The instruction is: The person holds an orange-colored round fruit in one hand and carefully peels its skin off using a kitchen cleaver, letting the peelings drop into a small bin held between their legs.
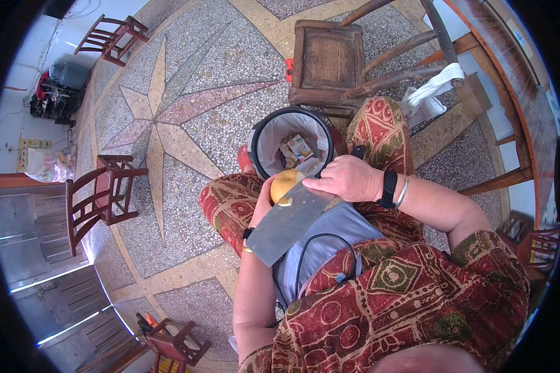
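My left hand (pixel 262 203) is wrapped around a round yellow-brown fruit (pixel 283 183), perhaps a pear, whose lower part is hidden. In my right hand (pixel 343 178) is a broad metal cleaver (pixel 287 228); its black handle end (pixel 357 151) pokes out past the fist. The wide blade lies across the near side of the fruit, over my left wrist. A small piece of peel (pixel 285 202) clings to the blade beside the fruit. Just beyond my hands stands a round bin (pixel 255 135) with a pale liner, holding a printed carton (pixel 300 148) and other scraps.
A wooden chair (pixel 327 63) stands behind the bin, with a white bag (pixel 424 100) hanging from it. Over my lap lies a grey-blue cloth (pixel 322 238) with a black cable (pixel 308 247). Reddish chairs (pixel 107 186) stand at left on the terrazzo floor (pixel 191 224). A wooden table (pixel 525 121) is at right.
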Action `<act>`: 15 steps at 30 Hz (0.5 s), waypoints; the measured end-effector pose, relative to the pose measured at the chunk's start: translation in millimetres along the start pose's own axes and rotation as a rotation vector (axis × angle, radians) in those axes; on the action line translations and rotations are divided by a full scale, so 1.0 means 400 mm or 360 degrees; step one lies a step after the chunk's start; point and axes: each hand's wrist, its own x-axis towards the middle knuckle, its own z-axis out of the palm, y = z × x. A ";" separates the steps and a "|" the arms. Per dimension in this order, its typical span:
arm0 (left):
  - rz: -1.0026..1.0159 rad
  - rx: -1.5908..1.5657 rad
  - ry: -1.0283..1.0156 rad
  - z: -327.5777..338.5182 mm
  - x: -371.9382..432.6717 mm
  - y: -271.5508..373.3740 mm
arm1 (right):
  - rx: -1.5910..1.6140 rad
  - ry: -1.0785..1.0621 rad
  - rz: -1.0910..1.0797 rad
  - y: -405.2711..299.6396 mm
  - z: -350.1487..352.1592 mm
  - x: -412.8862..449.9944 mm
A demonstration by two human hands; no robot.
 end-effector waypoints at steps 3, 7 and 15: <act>0.0023 0.0007 -0.0034 -0.002 0.001 0.003 | 0.0026 0.0013 0.0003 -0.002 0.001 0.002; 0.0029 0.0048 -0.0040 -0.003 -0.003 -0.002 | 0.0052 -0.0008 -0.0002 -0.004 0.003 -0.002; -0.0095 -0.0797 -0.0086 -0.069 0.052 -0.085 | 0.0017 -0.0072 0.0232 0.023 0.032 -0.009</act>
